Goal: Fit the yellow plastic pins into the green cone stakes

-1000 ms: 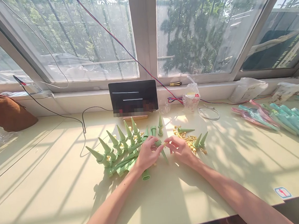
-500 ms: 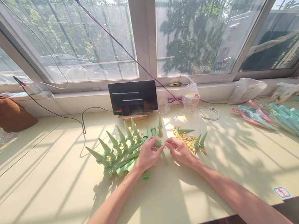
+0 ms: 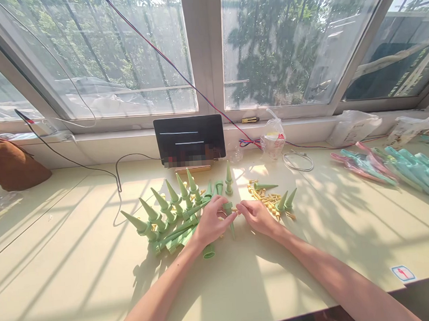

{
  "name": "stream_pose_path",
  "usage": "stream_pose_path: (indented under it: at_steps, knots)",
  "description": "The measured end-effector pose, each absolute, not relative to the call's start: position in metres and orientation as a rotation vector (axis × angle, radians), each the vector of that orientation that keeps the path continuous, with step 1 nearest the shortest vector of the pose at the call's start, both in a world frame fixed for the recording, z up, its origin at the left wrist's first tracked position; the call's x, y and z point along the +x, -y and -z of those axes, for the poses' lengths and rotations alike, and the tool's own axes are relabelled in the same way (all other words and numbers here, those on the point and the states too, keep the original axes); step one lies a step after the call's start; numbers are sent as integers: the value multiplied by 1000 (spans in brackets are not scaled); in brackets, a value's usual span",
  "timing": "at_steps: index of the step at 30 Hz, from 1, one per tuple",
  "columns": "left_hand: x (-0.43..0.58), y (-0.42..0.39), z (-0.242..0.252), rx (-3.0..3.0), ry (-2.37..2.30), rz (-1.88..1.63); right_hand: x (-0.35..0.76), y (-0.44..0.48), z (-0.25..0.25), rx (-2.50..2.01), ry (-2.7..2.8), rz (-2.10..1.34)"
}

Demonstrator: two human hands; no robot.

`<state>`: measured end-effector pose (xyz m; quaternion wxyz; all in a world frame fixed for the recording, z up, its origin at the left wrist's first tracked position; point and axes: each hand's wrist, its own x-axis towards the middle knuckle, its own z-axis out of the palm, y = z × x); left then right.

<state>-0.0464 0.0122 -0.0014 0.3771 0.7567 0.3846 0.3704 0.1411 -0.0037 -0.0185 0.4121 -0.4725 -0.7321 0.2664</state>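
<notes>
My left hand [image 3: 212,222] grips a green plastic watering spike [image 3: 232,229] by its wide collar, the pointed end hanging down. Facing it, my right hand [image 3: 257,216] pinches a small yellow peg-like part [image 3: 235,209] against the side of that collar; whether it sits inside is too small to tell. Left of my left hand, several finished-looking green spikes [image 3: 161,200] stand in a row with yellow bits at their sides. Loose green tubes [image 3: 179,235] lie below them. Beyond my right hand is a pile of yellow parts [image 3: 271,200], with a few green cones on it.
A dark tablet [image 3: 189,140] stands at the back against the sill. A plastic bag with a cup [image 3: 273,137] and a coiled cable [image 3: 297,161] are right of it. Pink and teal bagged items [image 3: 411,165] lie far right; a brown bag [image 3: 13,160] is far left.
The green spike in my left hand has turned so that its tip points more straight down. My right fingers have closed further around the yellow part. The view has shifted slightly.
</notes>
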Motion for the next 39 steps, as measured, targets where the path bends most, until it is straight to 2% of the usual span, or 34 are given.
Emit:
stream_pose_path:
  at_steps: [15, 25, 39]
  knots:
    - [-46, -14, 2, 1944, -1019, -977, 142, 5, 14, -1234, 1895, -759]
    - [-46, -15, 4, 1927, -1025, -1027, 144, 8, 10, -1187, 1752, -955]
    - [-45, -13, 1, 1974, -1033, -980, 141, 6, 15, -1199, 1761, -865]
